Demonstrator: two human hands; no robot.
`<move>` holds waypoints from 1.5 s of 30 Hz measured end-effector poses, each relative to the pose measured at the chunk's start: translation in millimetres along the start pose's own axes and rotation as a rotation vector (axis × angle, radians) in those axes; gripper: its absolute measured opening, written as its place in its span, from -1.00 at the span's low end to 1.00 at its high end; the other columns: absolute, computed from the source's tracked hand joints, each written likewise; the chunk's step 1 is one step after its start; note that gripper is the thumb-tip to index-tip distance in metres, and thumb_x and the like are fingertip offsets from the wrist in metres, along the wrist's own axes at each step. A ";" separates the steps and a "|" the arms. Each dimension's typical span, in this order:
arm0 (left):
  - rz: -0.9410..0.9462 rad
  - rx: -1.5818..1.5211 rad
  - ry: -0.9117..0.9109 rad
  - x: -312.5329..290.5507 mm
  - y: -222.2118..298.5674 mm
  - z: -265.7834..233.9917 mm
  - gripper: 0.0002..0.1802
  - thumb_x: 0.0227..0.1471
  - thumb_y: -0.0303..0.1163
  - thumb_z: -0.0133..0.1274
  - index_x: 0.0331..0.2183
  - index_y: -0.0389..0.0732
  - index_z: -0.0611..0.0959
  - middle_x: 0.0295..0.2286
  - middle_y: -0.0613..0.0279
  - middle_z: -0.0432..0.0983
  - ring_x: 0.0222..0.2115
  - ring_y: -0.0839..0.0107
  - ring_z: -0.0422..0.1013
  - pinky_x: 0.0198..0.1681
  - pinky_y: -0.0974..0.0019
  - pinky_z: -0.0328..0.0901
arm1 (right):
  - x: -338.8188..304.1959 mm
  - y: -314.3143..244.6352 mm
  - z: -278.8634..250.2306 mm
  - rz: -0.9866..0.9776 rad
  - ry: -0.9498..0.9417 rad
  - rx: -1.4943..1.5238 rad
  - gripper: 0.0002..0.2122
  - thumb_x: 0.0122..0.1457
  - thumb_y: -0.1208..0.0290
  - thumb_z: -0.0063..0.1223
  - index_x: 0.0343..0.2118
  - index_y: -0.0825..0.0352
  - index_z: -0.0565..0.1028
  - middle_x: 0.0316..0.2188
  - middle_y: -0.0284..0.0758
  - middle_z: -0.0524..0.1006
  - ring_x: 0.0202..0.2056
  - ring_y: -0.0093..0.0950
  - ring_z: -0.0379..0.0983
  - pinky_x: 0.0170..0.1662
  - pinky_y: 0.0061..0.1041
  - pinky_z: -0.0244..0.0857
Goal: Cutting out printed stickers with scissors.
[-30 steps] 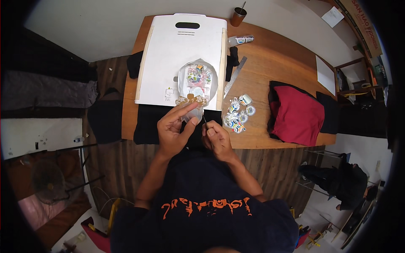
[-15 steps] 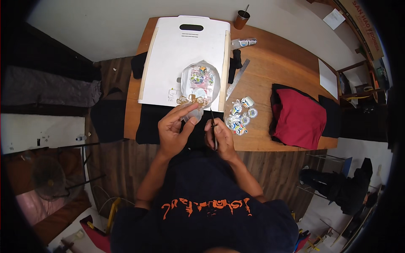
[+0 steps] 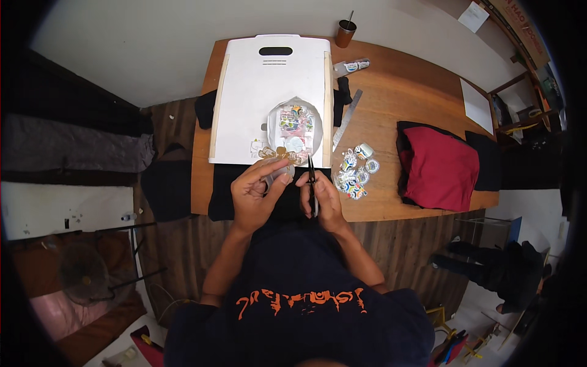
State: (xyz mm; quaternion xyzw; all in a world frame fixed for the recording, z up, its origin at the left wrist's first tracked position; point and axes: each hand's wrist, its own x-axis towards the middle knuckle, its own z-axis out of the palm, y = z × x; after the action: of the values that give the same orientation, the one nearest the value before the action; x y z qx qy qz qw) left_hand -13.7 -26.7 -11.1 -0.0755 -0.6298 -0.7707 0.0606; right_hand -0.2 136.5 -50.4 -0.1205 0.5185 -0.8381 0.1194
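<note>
Compared with the view a second earlier, the scissors (image 3: 312, 183) now stand nearly upright in the right hand (image 3: 321, 199), blades pointing away from the person toward the gold ribbon bow (image 3: 278, 153); before, the tool lay lower and more hidden behind the fingers. Left hand (image 3: 257, 192) is closed in a pinch around a small pale piece just below the bow, thumb and fingertips meeting; exactly what it pinches is too small to tell. Right hand is clenched around the scissor handles, and whether the blades are parted cannot be told.

Bow sits at the near edge of the white board (image 3: 244, 104), touching the clear packet of coloured trinkets (image 3: 295, 125) that lies on it. Judged from its thin loops, the ribbon is very light, soft and springy, likely to slip or flatten under pressure; a hold at the knot, not the loops, would probably keep its shape. Scissors are stiff and pointed, best gripped by the handles, as shown.

To the right on the wooden table (image 3: 391, 122) lie a metal ruler (image 3: 347, 118), a scatter of small round stickers (image 3: 356, 174) and a red cloth (image 3: 440, 165); a brown cup (image 3: 345, 32) stands at the far edge.
</note>
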 end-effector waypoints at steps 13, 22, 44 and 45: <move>0.000 0.016 -0.071 3.3 9.3 -17.2 -0.64 0.04 -0.73 0.04 -0.07 -0.46 0.55 -0.14 0.04 0.49 -0.19 0.47 0.44 -0.13 0.49 0.35 | 7.0 5.9 16.6 -0.016 0.002 0.040 -0.68 0.39 0.17 -0.32 -0.25 0.38 0.32 -0.75 -0.50 0.16 -0.73 -0.73 -0.01 -0.63 -0.70 -0.07; -0.092 -0.042 -0.142 5.9 5.2 -29.8 -0.67 0.05 -0.70 0.04 -0.09 -0.45 0.57 -0.15 0.07 0.49 -0.22 0.48 0.45 -0.17 0.50 0.36 | 7.2 10.3 24.4 -0.032 0.003 0.009 -0.68 0.39 0.17 -0.31 -0.26 0.39 0.31 -0.75 -0.52 0.14 -0.74 -0.75 -0.03 -0.64 -0.70 -0.10; -0.116 -0.083 -0.101 4.9 -7.2 -23.4 -0.88 0.00 -0.69 0.13 -0.34 -0.41 0.56 -0.37 0.12 0.56 -0.38 0.50 0.52 -0.26 0.48 0.41 | 25.2 -13.6 12.8 0.011 0.147 0.047 -0.74 0.32 0.24 -0.14 -0.15 0.37 0.34 -0.61 -0.54 0.23 -0.59 -0.77 0.09 -0.53 -0.71 -0.01; -0.130 -0.082 -0.130 4.5 -7.8 -23.8 -0.88 0.00 -0.70 0.12 -0.34 -0.40 0.54 -0.37 0.10 0.55 -0.39 0.49 0.52 -0.27 0.46 0.42 | 25.9 -18.5 17.1 0.040 0.194 -0.017 -0.76 0.29 0.27 -0.08 -0.17 0.37 0.37 -0.60 -0.56 0.24 -0.59 -0.78 0.09 -0.53 -0.72 -0.02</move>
State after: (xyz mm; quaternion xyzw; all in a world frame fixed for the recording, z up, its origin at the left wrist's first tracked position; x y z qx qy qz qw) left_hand -20.5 -48.4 -22.3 -0.0868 -0.6040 -0.7916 -0.0335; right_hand -20.4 121.7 -24.3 -0.0292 0.5371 -0.8388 0.0845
